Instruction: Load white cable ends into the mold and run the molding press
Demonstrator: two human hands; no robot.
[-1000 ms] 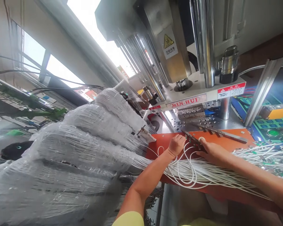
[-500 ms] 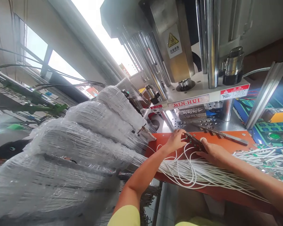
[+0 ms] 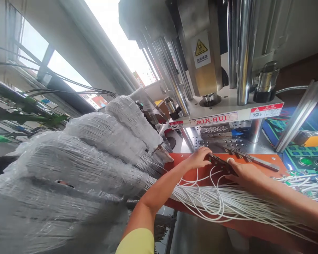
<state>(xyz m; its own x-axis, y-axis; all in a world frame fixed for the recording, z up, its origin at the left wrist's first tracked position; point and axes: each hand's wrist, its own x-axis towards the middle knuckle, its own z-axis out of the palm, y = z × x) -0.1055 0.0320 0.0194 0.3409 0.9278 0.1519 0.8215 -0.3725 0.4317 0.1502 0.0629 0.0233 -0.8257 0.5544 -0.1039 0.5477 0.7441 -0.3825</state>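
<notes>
A dark, narrow metal fixture bar is held above the orange work surface, tilted down to the right. My left hand is closed at its left end, fingers pinched beside a small green piece; whether they grip a cable end as well I cannot tell. Around the bar's right part my right hand is closed, thumb on top. White cables loop below the bar, over a thick bundle lying along the orange surface. A second metal bar with small blocks lies behind my right hand.
A press with chrome columns and a lower mould stands just behind. Plastic-wrapped cable bundles fill the left side. Loose cable ends with green boards lie at right, near a control panel.
The view has shifted slightly. My left hand has closed in on the bar's left end, and fewer of the green pieces along the bar show now. Both hands stay at the bar.
</notes>
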